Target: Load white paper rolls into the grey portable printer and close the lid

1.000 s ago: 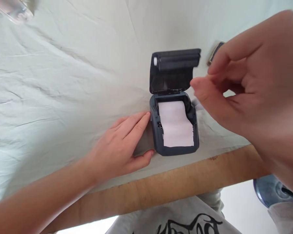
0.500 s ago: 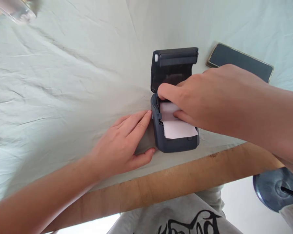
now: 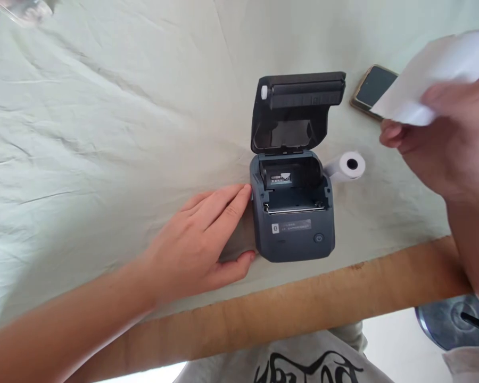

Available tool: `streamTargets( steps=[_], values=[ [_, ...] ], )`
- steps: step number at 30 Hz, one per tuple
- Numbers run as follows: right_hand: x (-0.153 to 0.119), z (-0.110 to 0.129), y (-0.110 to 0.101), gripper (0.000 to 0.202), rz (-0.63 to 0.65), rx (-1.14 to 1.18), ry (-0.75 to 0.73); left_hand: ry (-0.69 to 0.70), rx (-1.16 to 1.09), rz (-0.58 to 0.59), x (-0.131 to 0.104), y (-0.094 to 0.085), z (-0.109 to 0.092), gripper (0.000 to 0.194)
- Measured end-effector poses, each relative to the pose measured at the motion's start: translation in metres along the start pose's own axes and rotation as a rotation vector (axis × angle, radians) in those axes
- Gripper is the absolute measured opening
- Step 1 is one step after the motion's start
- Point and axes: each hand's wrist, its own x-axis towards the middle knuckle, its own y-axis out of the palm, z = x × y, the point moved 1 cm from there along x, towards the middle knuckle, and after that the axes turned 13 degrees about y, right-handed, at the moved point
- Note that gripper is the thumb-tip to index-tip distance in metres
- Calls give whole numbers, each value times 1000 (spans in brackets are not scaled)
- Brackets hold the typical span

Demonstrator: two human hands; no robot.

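Note:
A dark blue-grey portable label printer (image 3: 293, 234) sits on the cloth with its lid (image 3: 291, 111) raised and its paper bay open to view. The fingers of my left hand (image 3: 203, 234) are stretched out, fingertips and thumb resting against the printer's left side. At the far right my right hand (image 3: 455, 133) is up in the air, pinching a piece of white paper (image 3: 419, 85); motion blurs it, and whether it is a sheet or part of a roll I cannot tell. A small white paper roll (image 3: 351, 166) lies beside the printer's right side.
Partly behind the white paper, a phone (image 3: 377, 88) lies on the pale cloth (image 3: 143, 106). A clear plastic object (image 3: 26, 10) shows at the top left. The wooden table edge (image 3: 303, 298) runs along the front, and a dark round base (image 3: 449, 322) stands below it.
My right hand has lifted the white paper out of the printer and moved it up to the right. The bay and the small roll are now uncovered. My left hand has stayed put.

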Motion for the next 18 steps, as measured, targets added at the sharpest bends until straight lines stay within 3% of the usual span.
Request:
streamTargets(
  steps=[4,8,11,14,18],
  values=[
    [-9,-21,2,35,-63,-129,9,-19,-8,3,1,-2,1,79],
    [-8,-34,-7,39,-116,-419,-157,-50,-56,-15,-1,0,1,90],
    [-4,-41,-9,37,-67,-516,-251,-69,-78,-40,-3,2,1,92],
    [-5,-46,-10,47,39,-588,-252,-74,-74,-22,-3,2,1,92],
    [-25,-38,-16,64,-99,-519,-380,-64,-64,-15,-3,-1,1,87]
  ],
)
